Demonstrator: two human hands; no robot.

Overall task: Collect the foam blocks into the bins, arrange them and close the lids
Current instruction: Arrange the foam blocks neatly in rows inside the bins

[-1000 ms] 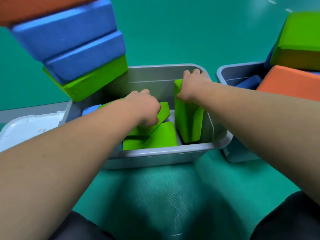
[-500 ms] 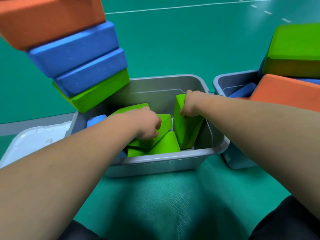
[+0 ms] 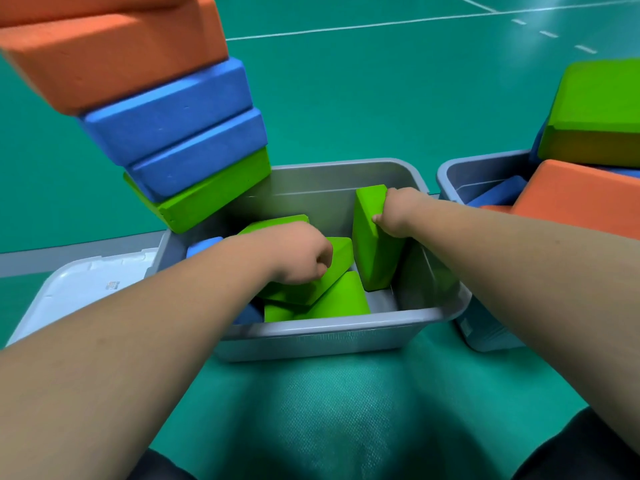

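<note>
Bright, even overhead light. Pale glare on the glossy green court floor [image 3: 547, 3], upper right of frame. Soft shadow inside the grey plastic bin [image 3: 332, 327], its right wall slightly smeared. Heavy wide-angle stretch at the edges: the stacked orange, blue and green foam blocks [image 3: 166, 109] at upper left lean and bulge.

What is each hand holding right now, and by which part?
The right hand grips the upright green block near its top edge. The left hand grips the tilted green block by its raised end.
</note>
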